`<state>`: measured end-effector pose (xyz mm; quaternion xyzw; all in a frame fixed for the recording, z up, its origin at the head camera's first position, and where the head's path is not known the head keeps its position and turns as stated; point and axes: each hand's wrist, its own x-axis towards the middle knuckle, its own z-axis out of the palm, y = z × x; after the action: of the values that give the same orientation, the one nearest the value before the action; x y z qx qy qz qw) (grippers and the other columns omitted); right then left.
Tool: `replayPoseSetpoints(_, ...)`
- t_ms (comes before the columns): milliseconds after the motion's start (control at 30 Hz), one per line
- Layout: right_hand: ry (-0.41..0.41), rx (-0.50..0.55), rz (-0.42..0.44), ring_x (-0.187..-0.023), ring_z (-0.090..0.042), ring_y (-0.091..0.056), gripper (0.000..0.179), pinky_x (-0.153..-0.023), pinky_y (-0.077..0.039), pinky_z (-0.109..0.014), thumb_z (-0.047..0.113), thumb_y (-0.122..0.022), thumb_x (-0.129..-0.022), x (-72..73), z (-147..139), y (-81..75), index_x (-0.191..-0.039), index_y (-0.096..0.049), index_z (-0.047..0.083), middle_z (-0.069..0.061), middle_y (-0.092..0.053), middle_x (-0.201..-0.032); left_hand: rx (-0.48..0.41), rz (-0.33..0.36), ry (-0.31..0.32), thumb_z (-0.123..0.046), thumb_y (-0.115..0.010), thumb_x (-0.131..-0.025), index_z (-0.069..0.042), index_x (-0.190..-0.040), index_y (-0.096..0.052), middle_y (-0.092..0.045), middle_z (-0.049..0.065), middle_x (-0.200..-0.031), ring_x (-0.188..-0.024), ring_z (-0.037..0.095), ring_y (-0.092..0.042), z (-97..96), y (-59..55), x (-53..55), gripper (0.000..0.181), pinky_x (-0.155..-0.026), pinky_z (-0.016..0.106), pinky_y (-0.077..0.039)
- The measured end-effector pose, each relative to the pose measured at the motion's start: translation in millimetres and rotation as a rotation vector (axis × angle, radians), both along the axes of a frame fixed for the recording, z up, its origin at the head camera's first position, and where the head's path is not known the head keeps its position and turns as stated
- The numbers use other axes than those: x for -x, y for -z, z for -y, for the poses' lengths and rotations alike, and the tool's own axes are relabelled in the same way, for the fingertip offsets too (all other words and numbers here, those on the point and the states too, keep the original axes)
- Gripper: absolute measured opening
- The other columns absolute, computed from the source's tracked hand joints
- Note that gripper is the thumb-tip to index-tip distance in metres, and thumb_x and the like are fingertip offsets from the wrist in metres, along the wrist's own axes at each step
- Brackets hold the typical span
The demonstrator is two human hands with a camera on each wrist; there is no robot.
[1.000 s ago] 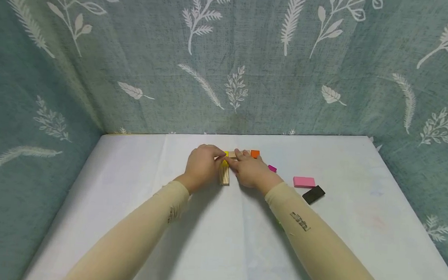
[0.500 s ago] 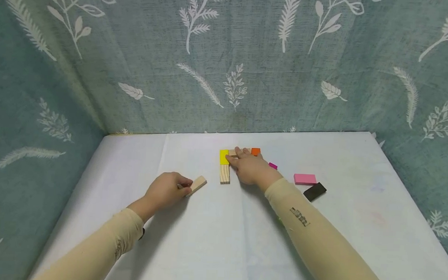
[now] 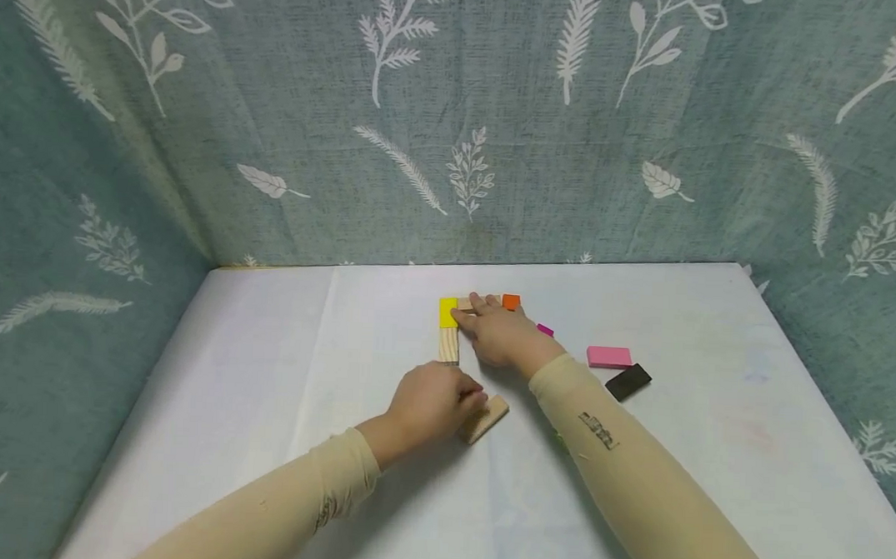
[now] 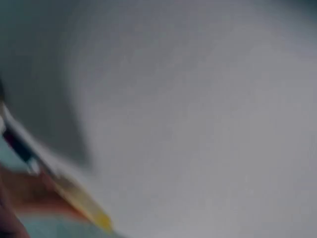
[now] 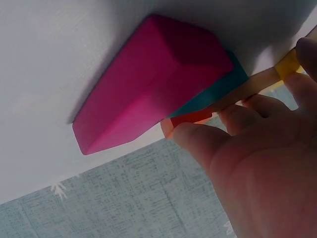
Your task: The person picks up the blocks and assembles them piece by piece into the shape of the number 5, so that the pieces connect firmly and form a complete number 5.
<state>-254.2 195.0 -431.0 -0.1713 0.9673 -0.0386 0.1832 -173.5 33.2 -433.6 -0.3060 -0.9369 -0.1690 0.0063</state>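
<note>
My left hand (image 3: 431, 404) pinches a plain wooden block (image 3: 484, 419) low over the table, in front of the laid blocks. A yellow block (image 3: 448, 312) forms the corner of an L; a striped wooden block (image 3: 448, 344) runs from it toward me. A pale wooden block (image 3: 465, 303) extends right to an orange block (image 3: 510, 302). My right hand (image 3: 507, 336) rests with extended fingers along this row, one fingertip at the yellow block. In the right wrist view, a magenta block (image 5: 148, 89) looms large with a teal block (image 5: 218, 89) behind it. The left wrist view is blurred.
A pink block (image 3: 609, 357) and a black block (image 3: 628, 382) lie to the right of my right forearm. Something green (image 3: 560, 440) peeks out beside that sleeve. Patterned cloth (image 3: 422, 178) walls the white table (image 3: 248, 387) at the back and sides.
My left hand left the yellow corner, went to a loose wooden block at the left, and has carried it right to the front of the L. My right hand has stayed on the row.
</note>
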Motion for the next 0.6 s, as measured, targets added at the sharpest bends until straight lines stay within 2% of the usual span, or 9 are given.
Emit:
replayPoseSetpoints(100, 0.003, 0.012, -0.006, -0.157, -0.034, -0.013, 0.057, -0.12, -0.017, -0.067, 0.029, -0.044, -0.106, -0.9, -2, 1.2, -0.16, -0.026, 0.034, -0.006, -0.013, -0.17, 0.027, -0.064, -0.131, -0.027, -0.072, -0.094, -0.017, -0.1, -0.082, -0.078, 0.0, -0.091, -0.083, 0.02, -0.073, 4.7, -9.6, 29.6, 0.015, -0.069, 0.039, -0.059)
replayPoseSetpoints(167, 0.005, 0.001, -0.004, -0.157, -0.034, -0.014, 0.057, -0.12, -0.018, -0.067, 0.028, -0.045, -0.106, -0.4, -1, 2.8, -0.16, -0.026, 0.034, -0.007, -0.014, -0.17, 0.06, -0.056, -0.209, -0.026, -0.071, -0.095, -0.017, -0.112, -0.078, -0.077, 0.003, -0.107, -0.097, 0.025, -0.073, 11.3, -11.1, 52.1, 0.021, -0.079, 0.043, -0.059)
replayPoseSetpoints(233, 0.008, -0.003, 0.002, -0.157, -0.033, -0.014, 0.058, -0.12, -0.018, -0.067, 0.029, -0.045, -0.106, -0.2, -1, 4.7, -0.16, -0.026, 0.035, -0.006, -0.014, -0.17, 0.088, -0.011, -0.229, -0.028, -0.071, -0.095, -0.016, -0.124, -0.073, -0.073, 0.004, -0.124, -0.113, 0.027, -0.068, 16.6, -8.3, 70.6, 0.032, -0.092, 0.045, -0.057)
replayPoseSetpoints(300, 0.001, -0.001, 0.009, -0.157, -0.033, -0.013, 0.058, -0.12, -0.018, -0.067, 0.029, -0.046, -0.106, -0.1, 0, 6.0, -0.16, -0.026, 0.034, -0.006, -0.013, -0.17, 0.128, 0.038, -0.187, -0.032, -0.071, -0.095, -0.017, -0.132, -0.068, -0.068, 0.002, -0.134, -0.121, 0.028, -0.064, 19.8, -3.3, 82.5, 0.04, -0.099, 0.045, -0.054)
replayPoseSetpoints(367, -0.008, 0.006, 0.007, -0.157, -0.033, -0.013, 0.057, -0.12, -0.018, -0.067, 0.029, -0.046, -0.106, 0.1, 0, 6.3, -0.16, -0.027, 0.033, -0.006, -0.012, -0.171, 0.153, 0.048, -0.121, -0.033, -0.071, -0.095, -0.018, -0.133, -0.068, -0.068, 0.001, -0.134, -0.12, 0.028, -0.064, 19.5, 1.4, 88.6, 0.04, -0.099, 0.046, -0.054)
replayPoseSetpoints(433, -0.011, 0.009, 0.004, -0.157, -0.032, -0.012, 0.057, -0.12, -0.018, -0.067, 0.029, -0.046, -0.106, 0.6, 0, 5.0, -0.16, -0.028, 0.033, -0.005, -0.012, -0.171, 0.17, 0.019, -0.077, -0.032, -0.07, -0.096, -0.019, -0.126, -0.073, -0.073, -0.001, -0.124, -0.11, 0.026, -0.067, 17.3, 4.8, 90.4, 0.033, -0.091, 0.044, -0.057)
replayPoseSetpoints(500, -0.015, 0.0, -0.006, -0.157, -0.032, -0.013, 0.056, -0.12, -0.019, -0.066, 0.029, -0.045, -0.106, 1.5, -1, 3.3, -0.16, -0.028, 0.033, -0.005, -0.012, -0.17, 0.188, -0.018, -0.063, -0.032, -0.07, -0.096, -0.019, -0.117, -0.077, -0.077, -0.001, -0.113, -0.101, 0.025, -0.068, 14.3, 5.9, 89.4, 0.026, -0.085, 0.043, -0.059)
replayPoseSetpoints(600, -0.016, -0.001, -0.005, -0.157, -0.032, -0.014, 0.055, -0.12, -0.02, -0.065, 0.028, -0.042, -0.107, 3.1, -3, 1.8, -0.16, -0.027, 0.035, -0.004, -0.013, -0.17, 0.197, -0.028, -0.088, -0.034, -0.07, -0.096, -0.019, -0.107, -0.08, -0.078, -0.003, -0.105, -0.096, 0.023, -0.068, 11.4, 4.8, 86.8, 0.021, -0.083, 0.042, -0.059)
